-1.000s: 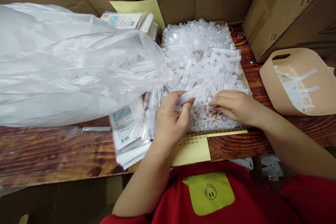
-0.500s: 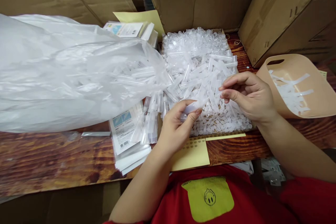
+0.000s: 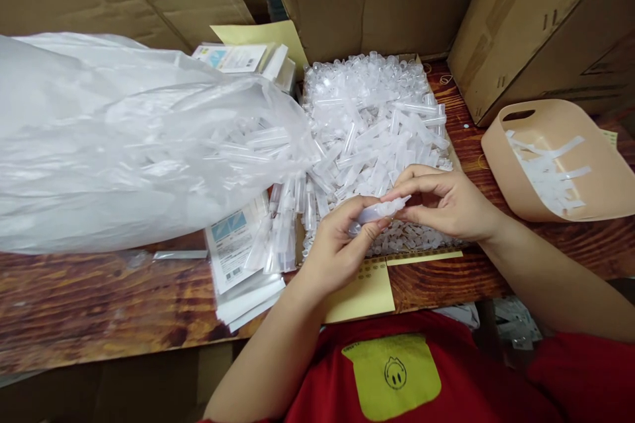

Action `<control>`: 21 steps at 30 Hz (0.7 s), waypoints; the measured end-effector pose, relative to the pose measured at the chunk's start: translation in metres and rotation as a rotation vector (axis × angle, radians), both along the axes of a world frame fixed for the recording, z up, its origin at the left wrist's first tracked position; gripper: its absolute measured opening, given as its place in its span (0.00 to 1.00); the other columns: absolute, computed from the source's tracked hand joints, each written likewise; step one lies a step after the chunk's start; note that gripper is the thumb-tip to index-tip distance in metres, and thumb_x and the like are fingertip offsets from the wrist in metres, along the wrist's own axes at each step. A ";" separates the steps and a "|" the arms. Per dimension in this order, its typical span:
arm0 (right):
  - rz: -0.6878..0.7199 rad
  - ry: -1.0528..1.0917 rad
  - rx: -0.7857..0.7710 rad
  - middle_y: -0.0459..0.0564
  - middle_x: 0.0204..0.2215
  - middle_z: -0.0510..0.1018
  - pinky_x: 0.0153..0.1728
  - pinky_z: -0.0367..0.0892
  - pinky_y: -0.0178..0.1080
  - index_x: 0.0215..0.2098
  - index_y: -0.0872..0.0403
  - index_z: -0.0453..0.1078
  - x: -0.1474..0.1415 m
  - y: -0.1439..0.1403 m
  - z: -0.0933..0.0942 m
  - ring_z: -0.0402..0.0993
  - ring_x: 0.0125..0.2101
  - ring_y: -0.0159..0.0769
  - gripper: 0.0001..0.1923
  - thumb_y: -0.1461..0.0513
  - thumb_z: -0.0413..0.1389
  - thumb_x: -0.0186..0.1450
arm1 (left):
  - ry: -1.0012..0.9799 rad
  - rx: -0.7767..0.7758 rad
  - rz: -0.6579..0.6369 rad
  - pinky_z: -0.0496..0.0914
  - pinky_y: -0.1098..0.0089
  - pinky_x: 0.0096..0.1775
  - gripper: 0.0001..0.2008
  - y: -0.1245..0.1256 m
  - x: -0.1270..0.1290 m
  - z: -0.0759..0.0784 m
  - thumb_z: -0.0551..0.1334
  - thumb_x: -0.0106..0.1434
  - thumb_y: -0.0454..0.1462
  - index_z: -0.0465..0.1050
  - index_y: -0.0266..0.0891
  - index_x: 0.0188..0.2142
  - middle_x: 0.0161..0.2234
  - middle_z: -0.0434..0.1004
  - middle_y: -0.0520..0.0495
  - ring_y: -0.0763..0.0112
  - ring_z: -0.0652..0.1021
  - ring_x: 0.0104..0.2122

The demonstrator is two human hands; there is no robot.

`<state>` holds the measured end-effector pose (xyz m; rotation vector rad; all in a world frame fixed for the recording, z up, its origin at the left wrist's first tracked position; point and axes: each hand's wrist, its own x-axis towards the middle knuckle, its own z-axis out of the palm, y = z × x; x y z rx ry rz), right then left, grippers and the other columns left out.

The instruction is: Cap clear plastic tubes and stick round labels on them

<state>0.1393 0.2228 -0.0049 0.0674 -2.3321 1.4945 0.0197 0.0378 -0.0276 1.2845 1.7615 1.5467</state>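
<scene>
A translucent white plastic tube (image 3: 374,213) with a narrow tip lies in my left hand (image 3: 342,244), the thumb and fingers closed round its body. The tip points right. My right hand (image 3: 446,203) meets the tube from the right, fingertips above and thumb below, pinched at the narrow end; any small part between those fingers is hidden. Beneath both hands is a shallow cardboard box (image 3: 455,157) heaped with clear plastic tubes (image 3: 367,145), clear caps (image 3: 367,76) toward the back, and many small white plastic pieces (image 3: 417,238) along the front.
A big clear plastic bag (image 3: 124,152) of tubes spreads over the left side. Printed cards (image 3: 235,244) lie under loose tubes. To the right stands a beige bin (image 3: 496,178) with white strips inside. Cardboard boxes (image 3: 516,33) line the back; yellow sheets (image 3: 367,291) sit at the table's edge.
My right hand has moved left and down from above the heap to the tube's tip. My left hand still grips the tube, tilted slightly differently.
</scene>
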 end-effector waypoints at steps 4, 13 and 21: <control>-0.116 0.129 0.332 0.49 0.37 0.81 0.38 0.75 0.35 0.46 0.51 0.81 0.006 -0.007 -0.005 0.79 0.37 0.33 0.18 0.72 0.54 0.65 | 0.273 0.047 -0.020 0.75 0.66 0.41 0.08 0.000 0.000 -0.002 0.61 0.70 0.33 0.76 0.39 0.47 0.39 0.81 0.45 0.66 0.80 0.38; -0.394 0.050 0.356 0.49 0.38 0.84 0.38 0.77 0.39 0.46 0.51 0.74 0.011 0.008 -0.002 0.82 0.37 0.38 0.05 0.63 0.57 0.72 | 0.370 0.055 0.082 0.75 0.66 0.43 0.10 0.001 0.000 -0.001 0.60 0.71 0.33 0.75 0.40 0.49 0.41 0.83 0.45 0.66 0.82 0.41; -0.198 0.175 0.207 0.48 0.44 0.82 0.50 0.77 0.43 0.49 0.46 0.74 0.013 -0.007 0.012 0.81 0.46 0.36 0.12 0.67 0.53 0.74 | 0.360 -0.013 0.144 0.75 0.67 0.45 0.09 0.002 0.002 -0.004 0.61 0.70 0.33 0.75 0.39 0.49 0.43 0.84 0.46 0.67 0.82 0.42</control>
